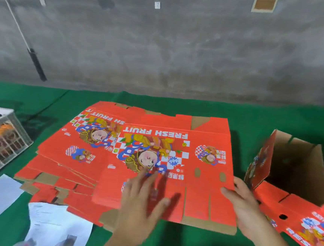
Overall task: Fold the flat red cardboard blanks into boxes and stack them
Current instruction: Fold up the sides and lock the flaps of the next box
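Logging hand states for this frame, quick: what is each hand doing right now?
Left hand: open, fingers spread flat on the top red blank.
Right hand: grips that blank's right edge, thumb on top.

"FRESH FRUIT" on top blank (165, 162)

A single wide-angle view from the camera on your head looks forward and down across the green table (186, 242). It sits close above the near edge, so your left hand (143, 195) and right hand (246, 206) reach in from the bottom of the frame. The grey wall (164, 44) behind the table fills the upper part. Straight lines bend toward the edges.
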